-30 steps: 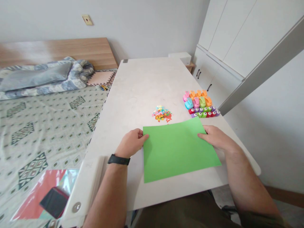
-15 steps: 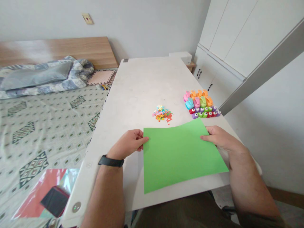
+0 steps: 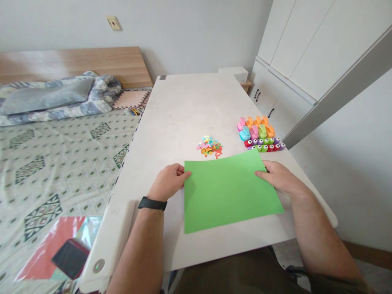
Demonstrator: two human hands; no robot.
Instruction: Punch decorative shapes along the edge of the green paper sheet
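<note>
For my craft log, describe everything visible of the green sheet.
The green sheet is plain and four-cornered, like paper or thin card, slightly bowed, over the near part of the table. The left hand pinches its left edge, the right hand its right, thumbs on top.

The sheet (image 3: 231, 192) spans the gap between the left hand (image 3: 168, 179) and the right hand (image 3: 278, 176), over the near end of the table (image 3: 183, 110). Behind the sheet lie the cutouts (image 3: 210, 147); to their right (near the table's right edge) stand the punches (image 3: 262, 132). Left of the table: the bed (image 3: 72, 163), with the quilt (image 3: 105, 90) before the headboard (image 3: 92, 61). Right of the table's far half: the cabinet (image 3: 272, 90).
</note>
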